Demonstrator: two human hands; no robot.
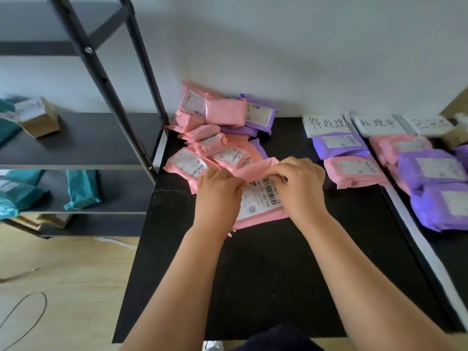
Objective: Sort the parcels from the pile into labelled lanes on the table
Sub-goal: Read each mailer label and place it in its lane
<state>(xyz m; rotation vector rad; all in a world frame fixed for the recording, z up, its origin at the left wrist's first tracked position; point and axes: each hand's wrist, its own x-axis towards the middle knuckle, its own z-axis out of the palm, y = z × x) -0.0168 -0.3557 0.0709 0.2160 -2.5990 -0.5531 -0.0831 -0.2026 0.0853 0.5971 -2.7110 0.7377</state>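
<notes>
Pink parcel (258, 198) sits mid-frame between both hands above the black surface (266, 274). Left hand (217, 193) and right hand (301, 186) each pinch its upper edge. Pile (215, 133) lies just behind it.

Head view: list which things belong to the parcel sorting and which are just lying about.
For the job: pink parcel, held by left hand and right hand; pile; lane labels; sorted parcels; table.
Lying about: shelf unit; teal parcels and cardboard box on it; cable on the floor.
</notes>
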